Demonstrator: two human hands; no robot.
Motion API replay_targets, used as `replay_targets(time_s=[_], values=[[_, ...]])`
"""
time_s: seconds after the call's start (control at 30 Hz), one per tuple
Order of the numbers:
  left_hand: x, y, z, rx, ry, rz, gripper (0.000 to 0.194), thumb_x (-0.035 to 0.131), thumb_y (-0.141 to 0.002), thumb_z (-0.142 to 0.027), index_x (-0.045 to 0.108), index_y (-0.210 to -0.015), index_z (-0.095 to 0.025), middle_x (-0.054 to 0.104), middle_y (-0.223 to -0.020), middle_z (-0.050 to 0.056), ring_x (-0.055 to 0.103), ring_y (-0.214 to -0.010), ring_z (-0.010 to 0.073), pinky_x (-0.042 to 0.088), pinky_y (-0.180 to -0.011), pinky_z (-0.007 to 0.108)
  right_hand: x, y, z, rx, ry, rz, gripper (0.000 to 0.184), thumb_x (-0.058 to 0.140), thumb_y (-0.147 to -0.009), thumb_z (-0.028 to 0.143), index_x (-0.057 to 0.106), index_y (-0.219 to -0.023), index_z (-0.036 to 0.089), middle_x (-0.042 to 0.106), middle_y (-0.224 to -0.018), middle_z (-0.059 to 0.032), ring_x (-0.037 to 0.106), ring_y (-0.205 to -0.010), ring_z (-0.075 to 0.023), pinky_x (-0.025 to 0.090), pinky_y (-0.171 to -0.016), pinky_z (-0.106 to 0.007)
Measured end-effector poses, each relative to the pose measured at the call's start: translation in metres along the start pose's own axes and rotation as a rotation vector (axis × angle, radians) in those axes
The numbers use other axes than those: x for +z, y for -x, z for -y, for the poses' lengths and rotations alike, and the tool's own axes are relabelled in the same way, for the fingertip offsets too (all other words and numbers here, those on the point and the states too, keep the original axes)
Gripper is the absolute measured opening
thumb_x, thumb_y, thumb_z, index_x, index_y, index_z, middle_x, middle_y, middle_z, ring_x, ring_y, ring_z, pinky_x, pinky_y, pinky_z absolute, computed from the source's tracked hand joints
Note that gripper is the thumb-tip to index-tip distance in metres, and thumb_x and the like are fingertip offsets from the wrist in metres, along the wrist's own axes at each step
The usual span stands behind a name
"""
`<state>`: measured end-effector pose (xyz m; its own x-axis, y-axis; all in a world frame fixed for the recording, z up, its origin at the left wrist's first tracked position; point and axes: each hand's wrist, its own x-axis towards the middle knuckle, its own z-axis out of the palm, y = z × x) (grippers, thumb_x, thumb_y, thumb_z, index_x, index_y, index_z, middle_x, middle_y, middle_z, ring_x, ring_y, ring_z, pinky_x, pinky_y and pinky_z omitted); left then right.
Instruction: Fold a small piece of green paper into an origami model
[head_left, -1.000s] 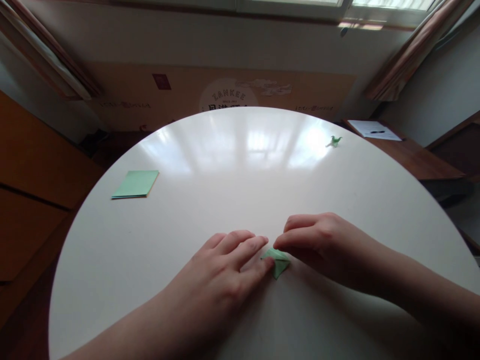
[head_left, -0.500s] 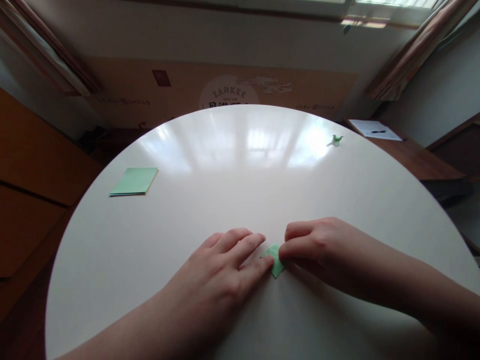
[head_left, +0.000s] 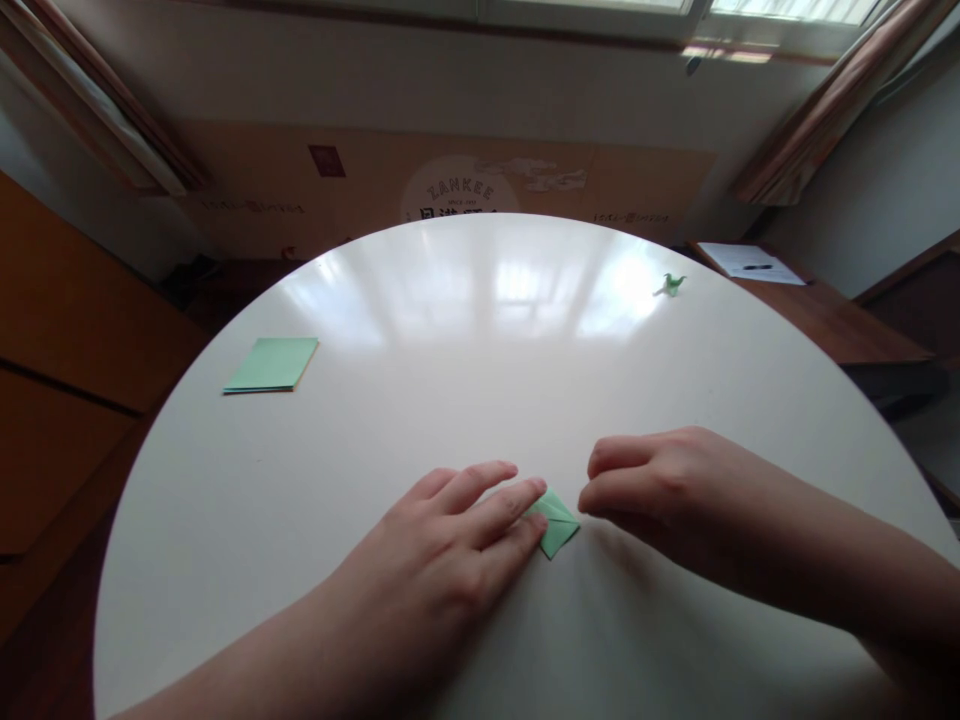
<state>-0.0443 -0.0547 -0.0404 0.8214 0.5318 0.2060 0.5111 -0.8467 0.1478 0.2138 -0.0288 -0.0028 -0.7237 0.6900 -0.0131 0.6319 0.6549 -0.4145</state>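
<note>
A: What takes up the most room?

B: The table [head_left: 420, 410], white and curved at the rim; past its right side is a brown desk [head_left: 870, 330].

A: And the hands?

B: The left hand [head_left: 457, 535] lies low over the near part of the table, its fingers loosely spread, thumb and index tips on the folded paper [head_left: 556, 535]; the right hand [head_left: 652, 475] is just to the right of it, fingers curled in; no paper shows between them, and with the thumb hidden I cannot tell whether they are pressed together.

A: Next in size?

B: A white sheet [head_left: 739, 260] on the desk; then a green-topped stack [head_left: 271, 363] towards the table's left edge, well apart from both hands.

A: Where exactly is the folded paper?

B: On the table between the hands, its left part covered; a crease runs to its right corner.

A: Which step is this?

B: Holding a small fold in place, I judge; the next move calls for a steady left thumb and a light, exact right fingertip at that corner, since a slip could skew the crease.

A: Anything smaller?

B: A green figure [head_left: 673, 285] near the far right rim; a dark pen [head_left: 757, 267] on the sheet.
</note>
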Motion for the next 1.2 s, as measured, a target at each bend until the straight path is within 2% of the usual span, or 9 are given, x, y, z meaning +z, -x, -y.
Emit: replay_targets(time_s=[0.17, 0.4, 0.6, 0.77, 0.97, 1.07, 1.2], values=[[-0.006, -0.001, -0.001, 0.070, 0.026, 0.065, 0.041, 0.031, -0.104, -0.017, 0.058, -0.134, -0.010, 0.063, -0.137, 0.007, 0.051, -0.121, 0.0269, 0.038, -0.095, 0.038, 0.002, -0.004, -0.004, 0.018, 0.026, -0.058, 0.024, 0.055, -0.093, 0.012, 0.076, -0.087, 0.023, 0.069, -0.078, -0.0019, 0.059, -0.059, -0.0114, 0.035, -0.055, -0.023], [-0.007, -0.004, -0.001, 0.042, 0.020, 0.089, 0.038, 0.034, -0.104, -0.018, 0.056, -0.135, -0.012, 0.065, -0.132, 0.005, 0.053, -0.108, 0.0256, 0.036, -0.092, 0.038, 0.008, -0.008, -0.006, -0.088, -0.035, 0.001, 0.020, 0.059, -0.092, 0.017, 0.078, -0.093, 0.025, 0.070, -0.076, -0.0011, 0.060, -0.060, -0.0112, 0.034, -0.056, -0.023], [-0.003, -0.002, 0.000, 0.041, 0.011, 0.063, 0.038, 0.037, -0.102, -0.017, 0.053, -0.137, -0.011, 0.065, -0.125, 0.009, 0.053, -0.103, 0.0260, 0.038, -0.090, 0.039, 0.008, -0.012, -0.011, -0.076, -0.006, 0.017, 0.020, 0.064, -0.089, 0.023, 0.075, -0.105, 0.029, 0.071, -0.082, -0.0007, 0.061, -0.066, -0.0128, 0.034, -0.059, -0.023], [-0.001, -0.003, 0.000, 0.049, 0.014, 0.038, 0.038, 0.037, -0.102, -0.017, 0.053, -0.135, -0.011, 0.065, -0.122, 0.011, 0.054, -0.101, 0.0267, 0.041, -0.089, 0.040, 0.003, -0.012, -0.010, -0.069, 0.049, 0.071, 0.030, 0.070, -0.084, 0.027, 0.071, -0.114, 0.033, 0.071, -0.086, 0.0020, 0.062, -0.071, -0.0142, 0.034, -0.061, -0.025], [0.002, -0.005, -0.001, 0.037, 0.045, 0.016, 0.032, 0.044, -0.096, -0.010, 0.059, -0.124, -0.009, 0.067, -0.116, 0.012, 0.056, -0.098, 0.0268, 0.045, -0.086, 0.040, 0.008, -0.012, -0.002, -0.033, 0.048, 0.071, 0.033, 0.077, -0.079, 0.039, 0.065, -0.106, 0.026, 0.071, -0.089, 0.0018, 0.064, -0.076, -0.0178, 0.033, -0.060, -0.027], [0.003, -0.004, 0.000, 0.027, 0.063, 0.008, 0.030, 0.046, -0.094, -0.011, 0.061, -0.120, -0.011, 0.067, -0.114, 0.013, 0.057, -0.098, 0.0272, 0.046, -0.085, 0.040, 0.011, -0.014, -0.001, -0.006, 0.057, 0.040, 0.026, 0.074, -0.081, 0.035, 0.061, -0.099, 0.022, 0.071, -0.088, 0.0006, 0.064, -0.075, -0.0181, 0.033, -0.058, -0.027], [-0.001, -0.003, 0.000, 0.010, 0.083, -0.039, 0.038, 0.048, -0.092, -0.013, 0.058, -0.128, -0.013, 0.066, -0.125, 0.013, 0.055, -0.114, 0.0278, 0.044, -0.094, 0.039, 0.013, -0.016, -0.005, -0.012, 0.087, -0.003, 0.016, 0.067, -0.086, 0.027, 0.060, -0.100, 0.023, 0.071, -0.092, 0.0007, 0.064, -0.075, -0.0175, 0.032, -0.059, -0.027]])
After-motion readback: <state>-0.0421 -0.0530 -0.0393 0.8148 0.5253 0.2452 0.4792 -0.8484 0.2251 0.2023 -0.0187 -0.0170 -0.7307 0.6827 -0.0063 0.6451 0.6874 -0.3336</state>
